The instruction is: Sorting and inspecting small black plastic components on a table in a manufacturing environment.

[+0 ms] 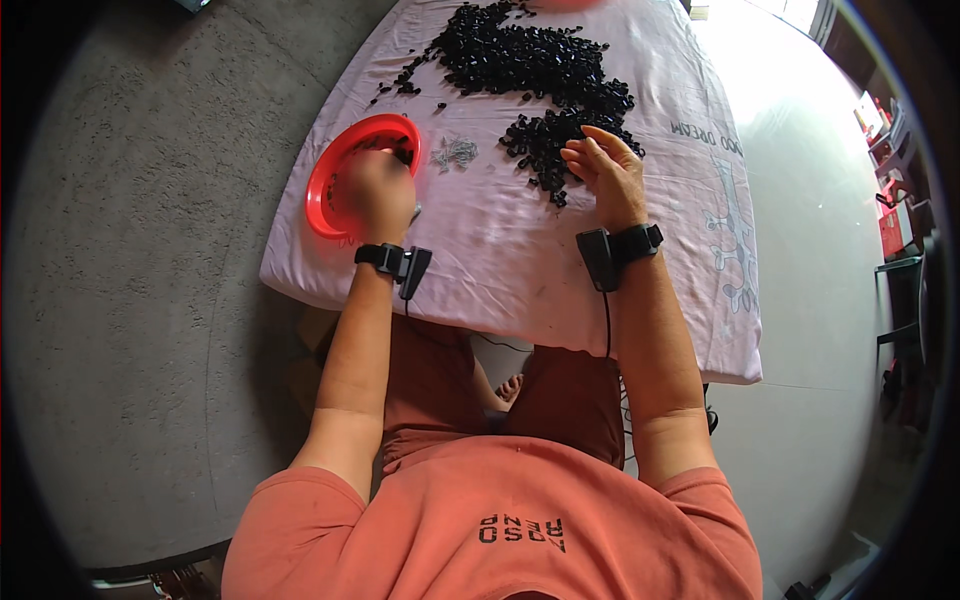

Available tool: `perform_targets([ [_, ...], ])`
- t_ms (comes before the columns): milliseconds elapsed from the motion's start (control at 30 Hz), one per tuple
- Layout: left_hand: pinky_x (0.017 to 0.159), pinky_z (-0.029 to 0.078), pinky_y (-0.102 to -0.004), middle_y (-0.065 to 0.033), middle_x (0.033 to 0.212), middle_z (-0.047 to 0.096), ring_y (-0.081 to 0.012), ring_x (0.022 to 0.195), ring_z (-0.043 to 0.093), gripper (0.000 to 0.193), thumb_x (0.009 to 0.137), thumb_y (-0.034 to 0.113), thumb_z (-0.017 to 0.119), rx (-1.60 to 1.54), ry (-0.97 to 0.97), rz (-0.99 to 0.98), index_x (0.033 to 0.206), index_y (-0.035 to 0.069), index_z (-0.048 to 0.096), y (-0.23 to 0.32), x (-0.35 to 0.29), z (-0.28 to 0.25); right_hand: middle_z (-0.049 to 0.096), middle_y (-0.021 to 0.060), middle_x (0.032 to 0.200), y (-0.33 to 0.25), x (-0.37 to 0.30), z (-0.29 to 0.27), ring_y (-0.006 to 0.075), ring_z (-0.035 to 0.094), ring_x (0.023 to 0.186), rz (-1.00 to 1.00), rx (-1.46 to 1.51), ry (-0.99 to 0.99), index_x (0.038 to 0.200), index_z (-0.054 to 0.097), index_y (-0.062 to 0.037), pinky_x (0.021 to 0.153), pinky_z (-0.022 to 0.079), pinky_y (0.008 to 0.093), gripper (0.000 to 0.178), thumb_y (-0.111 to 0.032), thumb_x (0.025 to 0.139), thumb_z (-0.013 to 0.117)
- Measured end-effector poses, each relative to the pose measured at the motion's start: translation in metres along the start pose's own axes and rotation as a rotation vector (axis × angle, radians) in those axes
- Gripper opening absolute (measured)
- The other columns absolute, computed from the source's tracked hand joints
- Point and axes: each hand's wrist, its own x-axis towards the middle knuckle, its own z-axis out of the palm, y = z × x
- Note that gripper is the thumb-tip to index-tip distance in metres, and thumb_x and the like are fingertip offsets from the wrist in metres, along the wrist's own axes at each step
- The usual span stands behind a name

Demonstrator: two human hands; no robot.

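Note:
My left hand point(382, 195) is over a round red plastic basin point(318, 190) at the table's left edge. Motion blur smears its fingers, so whether it holds anything cannot be made out. Some small black pieces show inside the basin near the far rim. My right hand point(618, 185) is beside the near end of a heap of small shiny black pieces point(525, 62), its fingers loosely bent and apart, pointing left. No piece is visible in this hand. Each wrist wears a black strap with a small black device and cable.
A pale pink printed cloth point(480, 255) covers the table. Another red object point(565, 3) is cut off at the top edge. Grey floor point(150, 250) lies to the left. Along the far right stand red items point(893, 230) and dark furniture. My legs are under the table's near edge.

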Motion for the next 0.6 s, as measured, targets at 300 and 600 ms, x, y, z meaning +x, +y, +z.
perform_targets([
  [300, 0.066, 0.052, -0.0302, -0.0094, 0.084, 0.068, -0.0196, 0.072, 0.066, 0.010, 0.084, 0.004, 0.066, -0.387, -0.486, 0.177, 0.091, 0.005, 0.073, 0.109, -0.012, 0.037, 0.064, 0.0147, 0.117, -0.003, -0.002, 0.004, 0.0220, 0.065, 0.107, 0.016, -0.077, 0.025, 0.127, 0.056, -0.0005, 0.092, 0.053, 0.0330, 0.033, -0.014, 0.097, 0.059],
  [600, 0.070, 0.053, -0.0344, -0.0103, 0.080, 0.063, -0.0237, 0.072, 0.065, 0.020, 0.078, 0.005, 0.066, -0.252, -0.577, 0.277, 0.097, 0.007, 0.072, 0.136, -0.023, 0.062, 0.063, 0.0113, 0.118, -0.002, -0.002, 0.009, 0.0201, 0.067, 0.099, -0.095, -0.046, 0.088, 0.122, 0.059, -0.0012, 0.080, 0.055, 0.0287, 0.027, -0.012, 0.097, 0.058],
])
